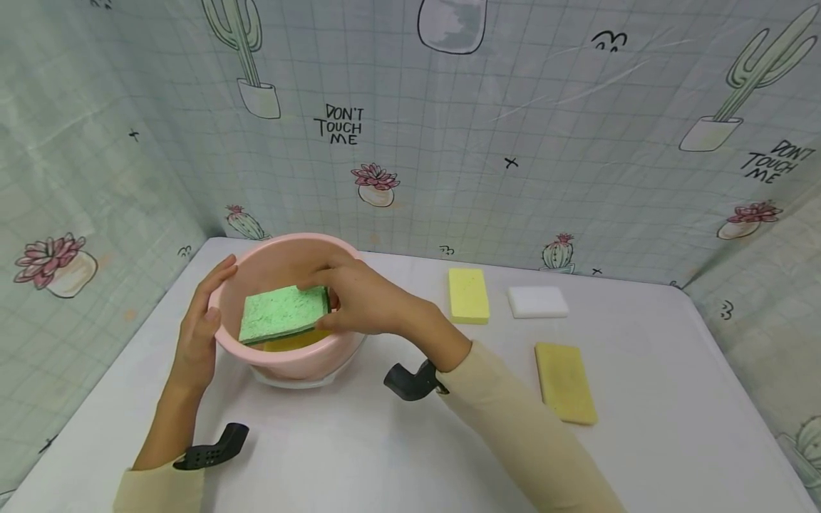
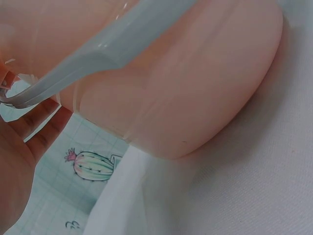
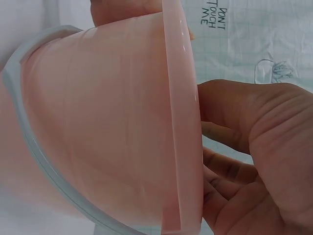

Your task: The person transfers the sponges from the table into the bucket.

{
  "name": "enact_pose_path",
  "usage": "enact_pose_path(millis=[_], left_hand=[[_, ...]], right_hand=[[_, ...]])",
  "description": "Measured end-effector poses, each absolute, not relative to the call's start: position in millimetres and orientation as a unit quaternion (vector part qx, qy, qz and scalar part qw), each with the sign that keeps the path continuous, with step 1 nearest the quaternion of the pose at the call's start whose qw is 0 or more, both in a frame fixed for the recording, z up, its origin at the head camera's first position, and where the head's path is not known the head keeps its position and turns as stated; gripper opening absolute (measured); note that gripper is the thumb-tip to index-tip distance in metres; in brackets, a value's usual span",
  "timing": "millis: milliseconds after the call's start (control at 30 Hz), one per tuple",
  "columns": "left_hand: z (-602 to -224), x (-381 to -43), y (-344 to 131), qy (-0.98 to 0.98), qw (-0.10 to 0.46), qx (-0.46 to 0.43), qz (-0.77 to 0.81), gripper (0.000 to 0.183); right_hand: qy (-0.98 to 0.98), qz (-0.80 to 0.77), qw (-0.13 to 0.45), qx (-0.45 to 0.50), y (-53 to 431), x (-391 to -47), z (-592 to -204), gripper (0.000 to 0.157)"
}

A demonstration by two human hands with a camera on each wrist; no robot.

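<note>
A pink bucket (image 1: 282, 360) with a pale grey handle (image 2: 110, 49) stands at the left of the white table. My left hand (image 1: 197, 331) rests against its left side, with straight fingers (image 2: 51, 127) on the outer wall and the thumb by the rim. My right hand (image 1: 368, 296) reaches over the bucket's mouth and pinches a green sponge (image 1: 282, 312) by its right end. The sponge lies flat and slightly tilted within the rim. Something yellow (image 1: 298, 340) shows beneath it. In the right wrist view the bucket wall (image 3: 112, 122) hides the sponge.
To the right on the table (image 1: 410, 456) lie a light yellow sponge (image 1: 468, 296), a white sponge (image 1: 537, 302) and a darker yellow sponge (image 1: 566, 383) nearer the front. A patterned cloth (image 1: 449, 142) hangs behind the table and down both sides.
</note>
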State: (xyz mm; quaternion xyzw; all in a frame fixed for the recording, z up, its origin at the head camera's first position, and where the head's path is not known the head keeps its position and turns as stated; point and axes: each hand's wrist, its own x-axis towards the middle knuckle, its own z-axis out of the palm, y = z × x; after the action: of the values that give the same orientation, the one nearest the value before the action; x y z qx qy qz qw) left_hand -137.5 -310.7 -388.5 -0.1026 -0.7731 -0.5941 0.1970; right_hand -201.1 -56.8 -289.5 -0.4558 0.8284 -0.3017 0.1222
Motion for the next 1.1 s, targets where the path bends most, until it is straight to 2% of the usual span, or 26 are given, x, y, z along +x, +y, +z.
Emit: enact_pose_path(millis=[600, 900, 1100], left_hand=[[-391.9, -138.5, -312.6, -0.763, 0.204, -0.096, -0.606, 0.055], [-391.4, -138.6, -312.4, -0.760, 0.204, -0.102, -0.609, 0.055], [-390.0, -138.2, -312.3, -0.760, 0.206, -0.104, -0.607, 0.054]], right_hand=[[0.837, -0.293, 0.127, -0.445, -54.8, -203.2, -289.2, 0.048], [0.827, -0.326, 0.083, -0.451, -42.1, -199.2, -286.8, 0.042], [0.816, -0.366, 0.031, -0.447, -25.1, -193.7, -292.5, 0.039]])
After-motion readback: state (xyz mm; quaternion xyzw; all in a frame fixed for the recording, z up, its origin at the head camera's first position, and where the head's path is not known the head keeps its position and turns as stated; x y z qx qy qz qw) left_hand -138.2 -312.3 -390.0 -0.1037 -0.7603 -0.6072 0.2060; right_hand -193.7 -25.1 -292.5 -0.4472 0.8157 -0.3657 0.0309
